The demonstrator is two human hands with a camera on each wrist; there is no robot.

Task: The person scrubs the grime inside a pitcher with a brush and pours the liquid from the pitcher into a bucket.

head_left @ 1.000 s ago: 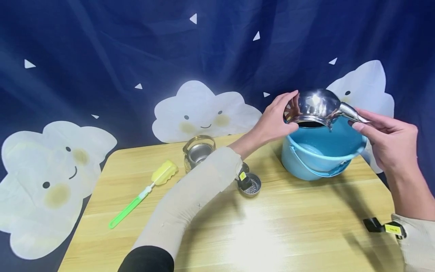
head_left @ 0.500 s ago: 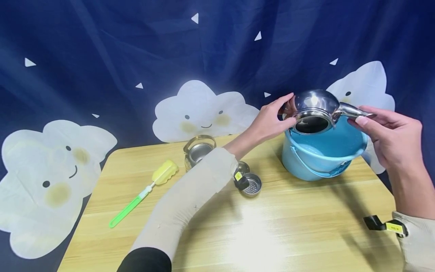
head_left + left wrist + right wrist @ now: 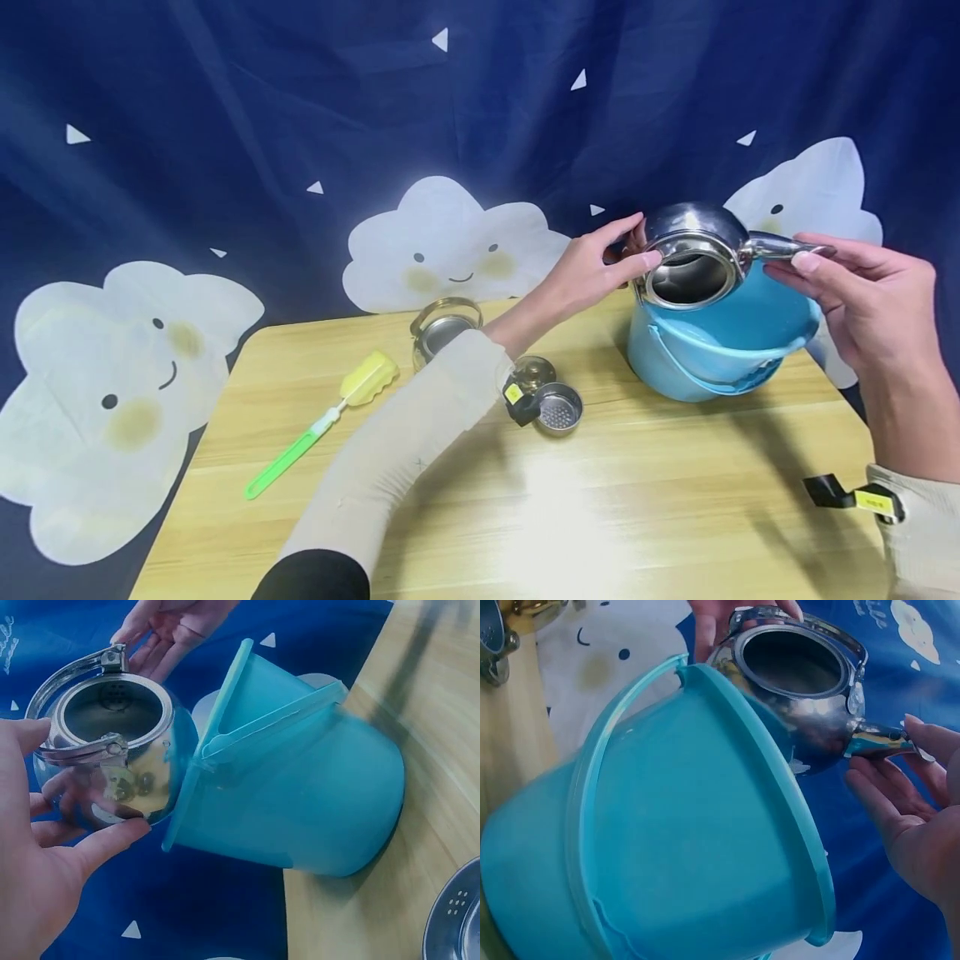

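Note:
A shiny metal teapot [image 3: 697, 225] is held tilted above the blue bucket [image 3: 675, 362], its round mouth facing toward me. My left hand [image 3: 588, 271] grips the pot body at its left side, thumb by the mouth's rim. My right hand [image 3: 873, 292] pinches the tip of the spout between thumb and fingers. The hinged bail handle [image 3: 71, 679] leans over to the left hand's side in the left wrist view. Inside, the teapot's bottom is in shadow.
Left on the wooden table [image 3: 637, 517] lies a yellow sponge brush [image 3: 322, 425] with a green handle. A second metal pot [image 3: 427, 329] is partly behind my left sleeve. A perforated strainer cup [image 3: 558, 410] sits by a round metal lid [image 3: 536, 371].
The teapot has turned so its mouth, first facing down over the bucket, now faces toward me. Both hands have kept their hold. My left forearm has shifted slightly left.

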